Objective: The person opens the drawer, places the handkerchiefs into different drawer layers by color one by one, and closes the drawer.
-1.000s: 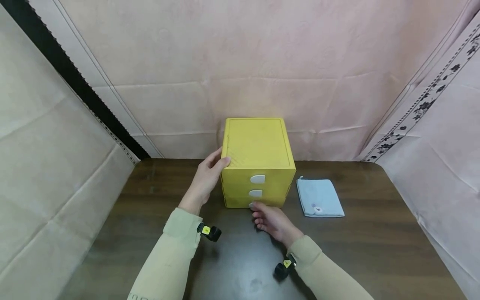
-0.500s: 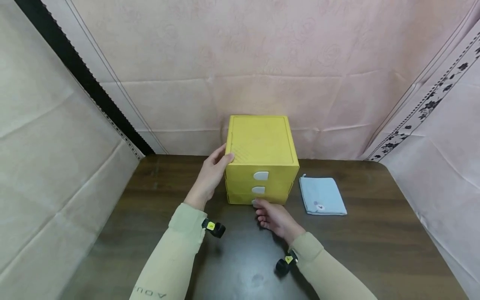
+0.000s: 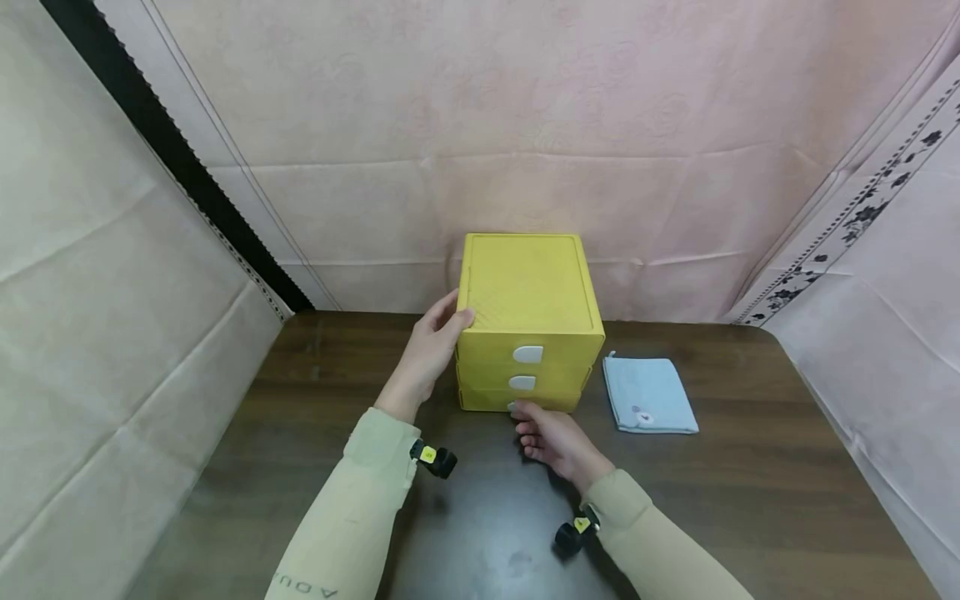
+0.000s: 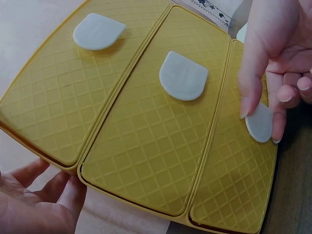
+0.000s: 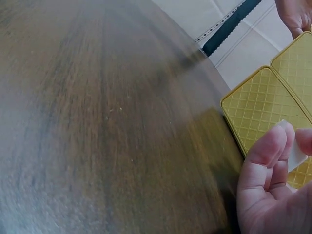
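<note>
- Box (image 3: 531, 283) on table (image 3: 480, 521), with left hand (image 3: 435, 340) against left side, thumb apart from fingers.
- Bottom tab (image 4: 260, 123) pinched in right hand (image 3: 555, 437).
- Flush drawers (image 4: 146, 126) as a second ago; pinch apparently settled, without visible gain.

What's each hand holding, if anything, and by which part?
Right hand pinches the lowest white handle by its side edges. Left hand touches the yellow drawer unit at its upper left edge.

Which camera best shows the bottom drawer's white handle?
The left wrist view: the white handle of the bottom drawer shows large and nearly whole, pinched by the right hand. The head view shows only a sliver beside the hand; the right wrist view shows part of it, the rest hidden behind the hand.
</note>
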`<action>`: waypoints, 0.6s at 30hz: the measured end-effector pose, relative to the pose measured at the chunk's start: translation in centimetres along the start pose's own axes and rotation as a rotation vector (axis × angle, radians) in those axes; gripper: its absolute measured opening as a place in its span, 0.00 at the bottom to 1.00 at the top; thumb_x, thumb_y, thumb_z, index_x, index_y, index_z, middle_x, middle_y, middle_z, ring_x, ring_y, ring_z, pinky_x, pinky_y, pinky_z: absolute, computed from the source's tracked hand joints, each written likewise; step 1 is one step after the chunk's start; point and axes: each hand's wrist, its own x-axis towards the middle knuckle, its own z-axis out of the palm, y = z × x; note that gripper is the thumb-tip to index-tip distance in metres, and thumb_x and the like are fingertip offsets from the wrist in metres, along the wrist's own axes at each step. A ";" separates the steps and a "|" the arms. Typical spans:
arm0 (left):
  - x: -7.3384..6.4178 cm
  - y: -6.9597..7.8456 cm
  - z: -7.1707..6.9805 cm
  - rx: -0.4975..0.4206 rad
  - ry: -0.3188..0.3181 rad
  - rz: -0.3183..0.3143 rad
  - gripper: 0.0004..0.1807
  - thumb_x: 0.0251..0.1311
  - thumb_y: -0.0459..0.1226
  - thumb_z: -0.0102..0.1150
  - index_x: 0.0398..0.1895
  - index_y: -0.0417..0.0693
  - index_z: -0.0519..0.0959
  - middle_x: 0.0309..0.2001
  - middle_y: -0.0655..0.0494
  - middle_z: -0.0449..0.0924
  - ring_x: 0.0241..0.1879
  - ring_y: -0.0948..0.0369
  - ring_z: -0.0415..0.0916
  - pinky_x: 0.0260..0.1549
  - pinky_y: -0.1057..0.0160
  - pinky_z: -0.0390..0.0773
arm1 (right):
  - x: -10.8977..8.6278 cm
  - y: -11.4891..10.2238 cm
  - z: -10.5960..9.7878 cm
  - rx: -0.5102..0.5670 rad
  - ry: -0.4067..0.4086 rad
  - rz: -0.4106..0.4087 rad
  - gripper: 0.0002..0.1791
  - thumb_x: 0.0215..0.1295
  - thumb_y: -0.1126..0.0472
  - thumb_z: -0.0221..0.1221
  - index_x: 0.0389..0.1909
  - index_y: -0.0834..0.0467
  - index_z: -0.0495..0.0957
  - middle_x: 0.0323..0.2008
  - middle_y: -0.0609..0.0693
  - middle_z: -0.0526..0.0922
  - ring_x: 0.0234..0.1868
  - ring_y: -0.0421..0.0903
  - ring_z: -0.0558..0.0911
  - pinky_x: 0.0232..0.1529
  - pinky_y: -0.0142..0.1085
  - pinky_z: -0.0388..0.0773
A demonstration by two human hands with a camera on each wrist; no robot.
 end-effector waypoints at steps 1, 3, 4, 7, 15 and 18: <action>0.0 0.0 0.0 0.003 0.001 -0.003 0.34 0.58 0.64 0.56 0.69 0.75 0.63 0.66 0.64 0.64 0.63 0.61 0.62 0.63 0.52 0.63 | 0.0 0.0 0.0 0.000 0.005 0.003 0.32 0.61 0.43 0.63 0.54 0.65 0.76 0.29 0.47 0.76 0.28 0.42 0.73 0.31 0.32 0.75; 0.1 0.0 0.0 0.007 0.002 -0.002 0.34 0.59 0.64 0.55 0.69 0.75 0.63 0.66 0.64 0.64 0.63 0.60 0.63 0.63 0.52 0.63 | 0.0 0.0 0.1 -0.007 0.012 0.002 0.32 0.61 0.43 0.63 0.54 0.65 0.76 0.29 0.47 0.76 0.28 0.42 0.73 0.31 0.32 0.75; 0.1 0.1 0.0 0.010 0.002 -0.001 0.34 0.59 0.64 0.55 0.69 0.75 0.63 0.66 0.64 0.64 0.63 0.60 0.63 0.63 0.52 0.63 | 0.0 0.0 0.1 -0.007 0.014 0.002 0.32 0.61 0.43 0.63 0.54 0.65 0.76 0.29 0.47 0.76 0.28 0.42 0.73 0.31 0.33 0.75; 0.1 0.0 0.0 0.016 0.006 -0.002 0.35 0.58 0.64 0.55 0.69 0.74 0.63 0.67 0.63 0.64 0.64 0.60 0.62 0.63 0.51 0.63 | 0.0 0.0 0.2 -0.009 0.019 0.002 0.31 0.61 0.43 0.62 0.54 0.65 0.76 0.29 0.47 0.76 0.29 0.42 0.74 0.31 0.33 0.75; 0.1 -0.2 0.0 0.014 0.005 -0.016 0.35 0.58 0.64 0.56 0.69 0.74 0.63 0.67 0.63 0.63 0.64 0.59 0.62 0.62 0.51 0.64 | 0.0 0.3 0.2 -0.026 0.026 0.004 0.31 0.63 0.43 0.60 0.54 0.65 0.75 0.31 0.49 0.77 0.30 0.43 0.74 0.32 0.33 0.75; 0.1 0.0 0.1 0.011 0.008 -0.004 0.35 0.59 0.63 0.56 0.70 0.74 0.63 0.67 0.63 0.63 0.64 0.60 0.62 0.62 0.51 0.64 | -0.1 0.2 0.2 -0.019 0.028 -0.010 0.30 0.63 0.43 0.60 0.54 0.65 0.76 0.31 0.49 0.78 0.29 0.43 0.74 0.32 0.33 0.75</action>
